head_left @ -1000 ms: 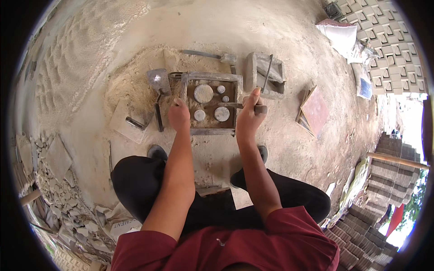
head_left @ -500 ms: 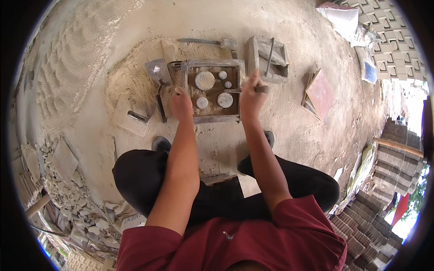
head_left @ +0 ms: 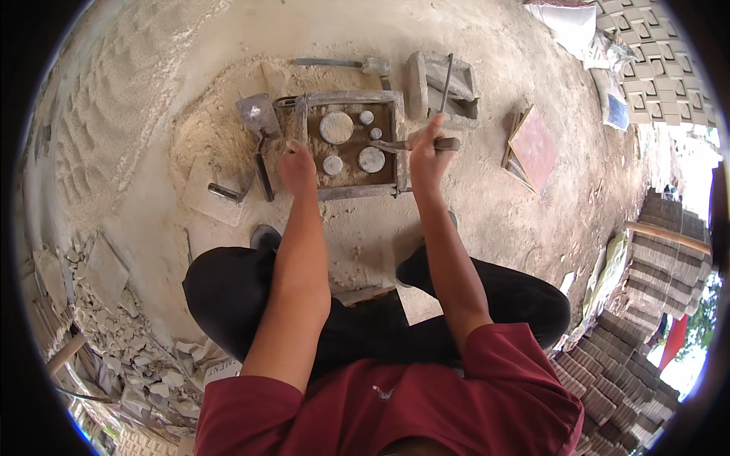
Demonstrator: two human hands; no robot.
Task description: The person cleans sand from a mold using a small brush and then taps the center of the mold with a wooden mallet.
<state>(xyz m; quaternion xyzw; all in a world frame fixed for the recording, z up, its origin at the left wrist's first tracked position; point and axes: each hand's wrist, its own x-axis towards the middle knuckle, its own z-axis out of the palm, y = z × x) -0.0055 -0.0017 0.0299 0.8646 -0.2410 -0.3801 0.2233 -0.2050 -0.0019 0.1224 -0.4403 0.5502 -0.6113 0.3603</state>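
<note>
Right hand [head_left: 427, 161]'s wrapped round a thin tool [head_left: 390, 145], blade poking left over the frame [head_left: 351, 191] that sits between both hands with five round discs [head_left: 336, 128] inside. Left hand [head_left: 296, 167]'s curled at the frame's left edge, can't tell if it's actually gripping; there's a trowel [head_left: 258, 115] just left of it, plus a box [head_left: 414, 85] beyond the right.

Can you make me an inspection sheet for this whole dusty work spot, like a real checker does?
Surface: dusty floor with a sandy heap.
Job's things: rectangular frame around five pale round pieces.
Clutter: trowel, grey box with a rod across it, reddish board, rubble.
Grips: right hand closed round a wooden-handled tool; left hand curled by the frame's left side, unclear whether holding anything.
Cables: nothing seen near the hands.
Surroundings: sacks, patterned blocks, stacked slabs.
</note>
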